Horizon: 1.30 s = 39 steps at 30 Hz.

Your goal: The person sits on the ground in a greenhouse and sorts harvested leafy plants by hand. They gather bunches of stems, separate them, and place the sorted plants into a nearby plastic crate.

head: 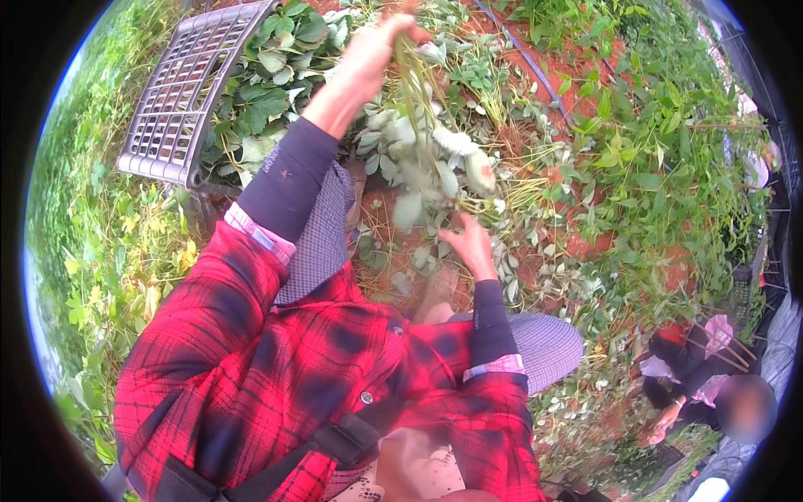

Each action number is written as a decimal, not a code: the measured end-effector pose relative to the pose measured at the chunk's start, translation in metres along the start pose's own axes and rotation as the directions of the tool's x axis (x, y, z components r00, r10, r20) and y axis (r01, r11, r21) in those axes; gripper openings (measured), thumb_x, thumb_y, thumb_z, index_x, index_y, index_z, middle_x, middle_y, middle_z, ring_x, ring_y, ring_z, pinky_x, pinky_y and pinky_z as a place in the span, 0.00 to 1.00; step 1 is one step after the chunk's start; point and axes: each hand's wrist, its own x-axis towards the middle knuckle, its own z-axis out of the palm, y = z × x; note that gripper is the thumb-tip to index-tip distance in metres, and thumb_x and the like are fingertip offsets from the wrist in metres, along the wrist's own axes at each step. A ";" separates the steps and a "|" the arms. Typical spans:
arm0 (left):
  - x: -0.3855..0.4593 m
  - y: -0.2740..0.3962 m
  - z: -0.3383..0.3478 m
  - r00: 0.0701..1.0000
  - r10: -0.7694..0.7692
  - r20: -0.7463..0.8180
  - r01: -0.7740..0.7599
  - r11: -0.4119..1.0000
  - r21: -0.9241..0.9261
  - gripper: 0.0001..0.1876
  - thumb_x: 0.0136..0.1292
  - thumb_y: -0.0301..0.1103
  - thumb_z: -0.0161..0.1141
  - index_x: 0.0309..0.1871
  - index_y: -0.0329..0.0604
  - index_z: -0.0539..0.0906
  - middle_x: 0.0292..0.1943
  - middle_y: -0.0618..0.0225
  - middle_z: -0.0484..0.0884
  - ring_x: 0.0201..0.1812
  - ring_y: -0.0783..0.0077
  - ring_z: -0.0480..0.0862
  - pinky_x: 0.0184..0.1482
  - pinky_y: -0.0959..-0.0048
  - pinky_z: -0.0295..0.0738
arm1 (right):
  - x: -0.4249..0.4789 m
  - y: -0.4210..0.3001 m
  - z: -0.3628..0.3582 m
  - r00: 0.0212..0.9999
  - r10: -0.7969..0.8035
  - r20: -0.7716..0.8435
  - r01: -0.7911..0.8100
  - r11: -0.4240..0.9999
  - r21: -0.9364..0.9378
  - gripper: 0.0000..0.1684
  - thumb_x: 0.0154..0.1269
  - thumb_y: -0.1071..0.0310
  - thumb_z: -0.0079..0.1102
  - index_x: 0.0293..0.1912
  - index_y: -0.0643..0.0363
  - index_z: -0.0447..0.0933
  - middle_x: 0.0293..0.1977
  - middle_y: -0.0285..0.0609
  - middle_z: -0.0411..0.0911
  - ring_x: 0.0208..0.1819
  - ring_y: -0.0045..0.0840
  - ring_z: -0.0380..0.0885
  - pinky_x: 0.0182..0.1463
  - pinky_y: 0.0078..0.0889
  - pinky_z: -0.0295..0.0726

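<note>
My left hand is raised at the top middle, closed around a bunch of long green plant stems. Pale, blurred leaves hang below that hand, their undersides partly showing. Lower and to the right, my right hand is near the leaf tips, thumb and fingers apart; contact with the stems close to its fingertips is unclear. Cut or pulled leafy stems lie on the reddish soil beside it. A heap of broad green leaves lies left of my left hand.
A grey plastic crate stands tilted at the upper left. A thin blue hose or tube crosses the soil at the upper right. Growing green plants stand on the right. Another person is at the lower right, hands low near plants.
</note>
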 end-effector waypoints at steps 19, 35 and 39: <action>0.021 -0.002 -0.023 0.947 -0.152 -0.282 -0.035 0.826 -0.562 0.14 0.66 0.37 0.43 0.28 0.38 0.69 0.36 0.49 0.77 0.42 0.49 0.78 0.49 0.52 0.70 | 0.033 -0.021 -0.009 0.995 -0.055 0.083 0.021 0.931 0.364 0.19 0.49 0.63 0.60 0.40 0.68 0.75 0.30 0.44 0.79 0.27 0.21 0.76 0.35 0.22 0.75; 0.030 -0.006 -0.029 0.886 0.019 -0.463 -0.313 0.762 -0.567 0.15 0.68 0.42 0.41 0.32 0.38 0.67 0.25 0.54 0.78 0.27 0.57 0.81 0.30 0.65 0.75 | -0.047 0.127 -0.127 0.717 0.666 -0.207 -0.272 0.540 0.796 0.12 0.63 0.63 0.48 0.35 0.62 0.75 0.24 0.39 0.78 0.17 0.18 0.73 0.16 0.17 0.63; 0.029 -0.006 -0.029 0.897 0.033 -0.441 -0.283 0.809 -0.515 0.17 0.68 0.42 0.40 0.29 0.38 0.70 0.29 0.53 0.78 0.36 0.51 0.80 0.38 0.57 0.74 | -0.037 0.115 -0.120 0.729 0.636 -0.254 -0.237 0.582 0.778 0.13 0.63 0.64 0.47 0.39 0.63 0.74 0.26 0.40 0.79 0.17 0.18 0.74 0.17 0.16 0.64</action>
